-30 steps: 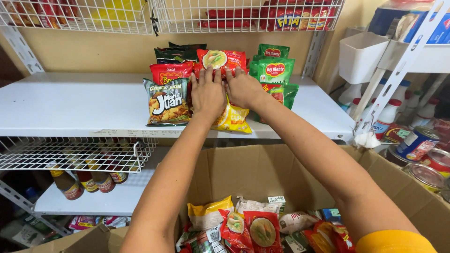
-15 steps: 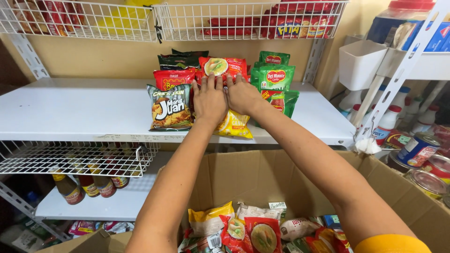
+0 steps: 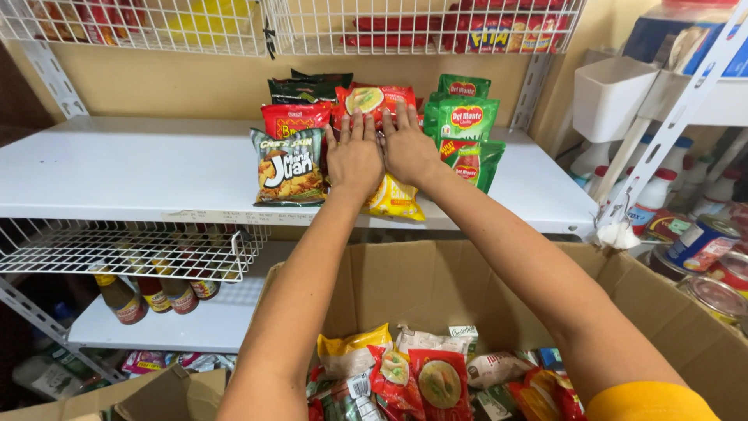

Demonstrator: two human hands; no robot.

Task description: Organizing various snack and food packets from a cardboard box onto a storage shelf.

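Since a moment ago both palms have slid a little further up the packets, and the view has drawn closer. My left hand (image 3: 354,156) and right hand (image 3: 407,146) lie flat, fingers spread, side by side and touching, pressing the red snack packet (image 3: 372,100) and the yellow packet (image 3: 393,199) at the shelf's (image 3: 117,175) front edge; neither grips anything. Just left stands a dark chip bag (image 3: 288,166), just right the green pouches (image 3: 466,132), all near the shelf's middle. Part of the stocking looks done, I judge: the cardboard box (image 3: 436,288) below holds many packets yet.
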